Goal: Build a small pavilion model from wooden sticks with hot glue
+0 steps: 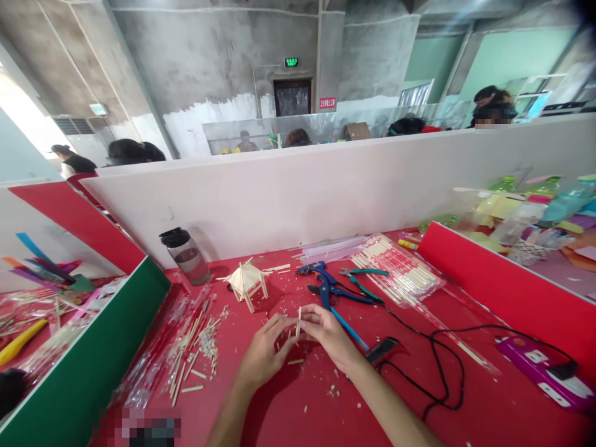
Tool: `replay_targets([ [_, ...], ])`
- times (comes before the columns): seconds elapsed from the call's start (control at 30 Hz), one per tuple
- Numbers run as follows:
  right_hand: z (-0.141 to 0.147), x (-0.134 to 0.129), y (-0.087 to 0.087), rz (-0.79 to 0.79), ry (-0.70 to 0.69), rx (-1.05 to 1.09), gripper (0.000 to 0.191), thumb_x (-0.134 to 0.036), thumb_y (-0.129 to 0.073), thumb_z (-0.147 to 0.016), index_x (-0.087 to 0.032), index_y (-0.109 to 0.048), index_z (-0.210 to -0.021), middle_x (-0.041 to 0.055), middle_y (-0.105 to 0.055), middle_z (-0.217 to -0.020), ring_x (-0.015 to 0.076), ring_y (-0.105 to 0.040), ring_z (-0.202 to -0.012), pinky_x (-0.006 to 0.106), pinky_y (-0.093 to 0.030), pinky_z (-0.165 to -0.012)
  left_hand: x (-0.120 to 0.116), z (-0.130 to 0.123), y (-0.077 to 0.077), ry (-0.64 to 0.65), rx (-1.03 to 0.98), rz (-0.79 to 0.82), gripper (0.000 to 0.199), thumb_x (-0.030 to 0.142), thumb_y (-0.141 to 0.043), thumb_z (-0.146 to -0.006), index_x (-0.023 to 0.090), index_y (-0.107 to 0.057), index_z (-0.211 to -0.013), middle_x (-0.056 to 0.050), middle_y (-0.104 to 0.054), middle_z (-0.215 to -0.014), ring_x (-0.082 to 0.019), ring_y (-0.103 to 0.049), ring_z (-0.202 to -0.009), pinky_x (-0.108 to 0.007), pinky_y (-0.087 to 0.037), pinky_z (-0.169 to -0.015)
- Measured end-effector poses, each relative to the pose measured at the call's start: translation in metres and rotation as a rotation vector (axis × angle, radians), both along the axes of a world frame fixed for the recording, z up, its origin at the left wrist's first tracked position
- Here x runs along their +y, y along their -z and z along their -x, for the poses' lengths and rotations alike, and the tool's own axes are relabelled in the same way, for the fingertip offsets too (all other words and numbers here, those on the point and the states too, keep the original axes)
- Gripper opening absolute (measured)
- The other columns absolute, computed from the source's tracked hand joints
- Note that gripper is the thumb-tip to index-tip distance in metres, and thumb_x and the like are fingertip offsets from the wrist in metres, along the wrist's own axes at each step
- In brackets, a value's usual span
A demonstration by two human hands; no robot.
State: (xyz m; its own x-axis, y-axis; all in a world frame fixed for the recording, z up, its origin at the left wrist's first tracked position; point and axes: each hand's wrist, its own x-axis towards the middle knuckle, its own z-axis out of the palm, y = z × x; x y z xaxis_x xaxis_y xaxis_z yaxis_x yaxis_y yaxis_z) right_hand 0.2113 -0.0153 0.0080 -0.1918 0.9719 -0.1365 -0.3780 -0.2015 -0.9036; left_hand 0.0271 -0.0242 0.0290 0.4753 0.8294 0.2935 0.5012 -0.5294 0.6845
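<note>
Over the middle of the red table, my left hand (267,351) and my right hand (326,335) meet at their fingertips. Between them are short pale wooden sticks (298,320), one of them upright. My right thumb and fingers pinch the upright stick; my left fingers close on the lower part of the same small pieces, partly hidden. Just beyond my hands stands a small stick model (246,279) with a pointed roof and legs. A loose short stick (295,361) lies below my fingers.
Blue-handled cutters (326,288), green-handled pliers (367,271) and bundled sticks (400,267) lie beyond my right hand. A black cable (447,366) runs to a purple power strip (542,372). Left are scattered sticks (186,354), a bottle (189,257) and a green divider (93,360).
</note>
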Motion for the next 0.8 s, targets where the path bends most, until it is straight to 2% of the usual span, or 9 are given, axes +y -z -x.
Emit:
replay_targets([
  [0.4,-0.001,-0.001,-0.003,0.005,-0.010,0.030,0.042,-0.036,-0.086,-0.065,-0.019,-0.061,-0.094,0.0014,-0.068,-0.089,0.0164,-0.067,-0.077,0.028,-0.054,-0.071,0.006,0.005,0.012,-0.004,-0.037,-0.024,0.029,0.029,-0.059,-0.093,0.028,-0.066,-0.121,-0.006,-0.068,-0.116,-0.019,-0.064,-0.107,-0.033,-0.052,-0.095],
  [0.67,-0.001,-0.002,-0.006,0.026,-0.011,0.081,0.043,-0.035,-0.087,-0.065,-0.020,-0.061,-0.096,-0.0006,-0.068,-0.086,0.0149,-0.067,-0.075,0.028,-0.055,-0.073,0.002,0.004,0.007,0.016,0.039,-0.155,0.034,0.027,-0.053,-0.097,0.026,-0.059,-0.130,-0.009,-0.068,-0.119,-0.019,-0.064,-0.108,-0.033,-0.053,-0.094],
  [0.8,-0.003,-0.003,-0.009,0.032,-0.011,0.109,0.043,-0.035,-0.087,-0.064,-0.020,-0.061,-0.095,-0.0015,-0.067,-0.082,0.0149,-0.066,-0.073,0.030,-0.055,-0.075,0.001,0.004,0.006,0.024,0.042,-0.162,0.034,0.027,-0.052,-0.097,0.025,-0.058,-0.130,-0.010,-0.067,-0.121,-0.020,-0.064,-0.110,-0.034,-0.053,-0.095],
])
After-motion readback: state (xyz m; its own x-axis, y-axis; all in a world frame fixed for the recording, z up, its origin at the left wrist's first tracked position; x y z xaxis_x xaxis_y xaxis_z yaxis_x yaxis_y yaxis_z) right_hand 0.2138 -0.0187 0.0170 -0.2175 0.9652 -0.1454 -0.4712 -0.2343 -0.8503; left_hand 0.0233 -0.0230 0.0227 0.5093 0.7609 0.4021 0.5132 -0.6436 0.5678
